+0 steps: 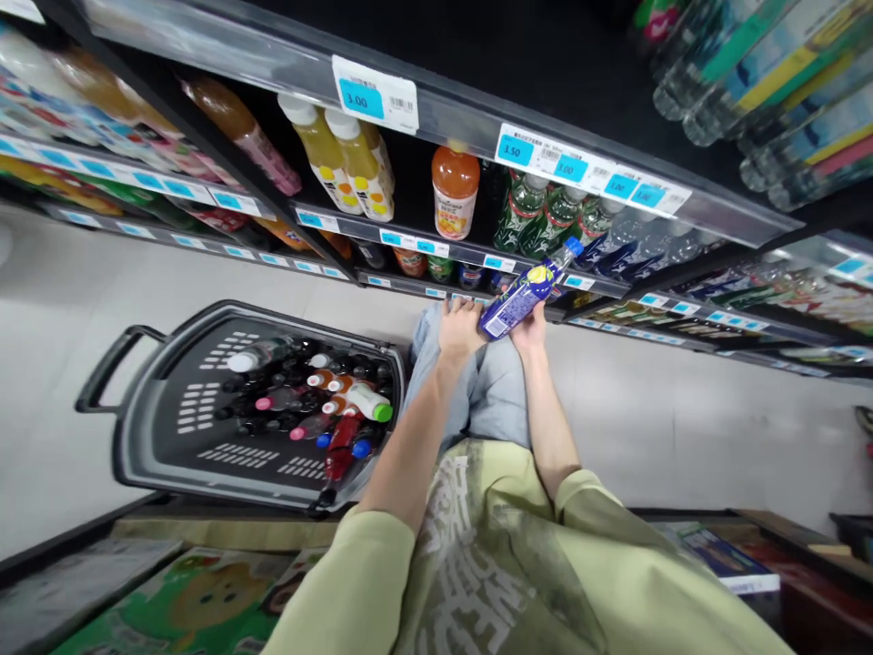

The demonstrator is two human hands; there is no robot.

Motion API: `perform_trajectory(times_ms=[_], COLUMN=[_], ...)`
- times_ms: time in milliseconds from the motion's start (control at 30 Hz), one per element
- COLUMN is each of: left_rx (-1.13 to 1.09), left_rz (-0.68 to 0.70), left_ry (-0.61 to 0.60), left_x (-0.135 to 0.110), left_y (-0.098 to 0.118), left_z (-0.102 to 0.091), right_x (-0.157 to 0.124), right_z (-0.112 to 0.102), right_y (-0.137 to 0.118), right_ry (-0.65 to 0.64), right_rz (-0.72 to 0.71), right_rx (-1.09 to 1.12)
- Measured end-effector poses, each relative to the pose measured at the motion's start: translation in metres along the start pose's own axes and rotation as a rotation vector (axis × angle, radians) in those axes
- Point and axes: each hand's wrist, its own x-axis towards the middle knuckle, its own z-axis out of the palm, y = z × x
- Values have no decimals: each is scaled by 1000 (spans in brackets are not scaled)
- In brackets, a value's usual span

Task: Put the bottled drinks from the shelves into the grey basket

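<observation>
My right hand [530,329] is closed around a blue soft drink bottle [519,302] with a lemon picture on its label and a blue cap. The bottle tilts, its cap pointing up and right toward the shelf. Its fingers are partly hidden behind the bottle. My left hand [461,326] lies over my knee with its fingers laid out, close beside the bottle's base; whether they touch I cannot tell. Before my knees are green bottles [525,214] and clear bottles with blue labels [631,244] on a low shelf.
A grey shopping basket [178,364] with several drink bottles stands on the floor at my left. The drinks shelf has an orange juice bottle [455,189], yellow drinks [355,164] and a price-tag rail [464,109]. Behind me are boxes with green packaging [184,600].
</observation>
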Motion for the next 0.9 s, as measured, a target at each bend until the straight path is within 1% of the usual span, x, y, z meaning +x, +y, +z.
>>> perform_trajectory(times_ms=[100,200,367,500,633,800,900], left_rx=[-28,-54,-69,-59,-63,-78,-79], left_rz=[-3,-16,-25,-26,-16,-20,-23], left_ry=[7,16,15,7,21,41,29], left_x=[2,2,3,3,4,4,4], left_y=[1,1,1,2,2,2,1], left_z=[-1,-2,-3,-3,-2,0,-1], right_x=[4,6,4,1,0,0,-1], right_z=[-8,-12,-6,-4,-5,-3,-2], right_y=[2,0,-3,-6,-8,-8,-8], right_ry=[-10,-30,-3,-28,-66,-7,-5], right_rz=[-91,-120,-181,-200,-203,-187,-183], right_rx=[-94,-184,-274,-318,-307,-268,-220])
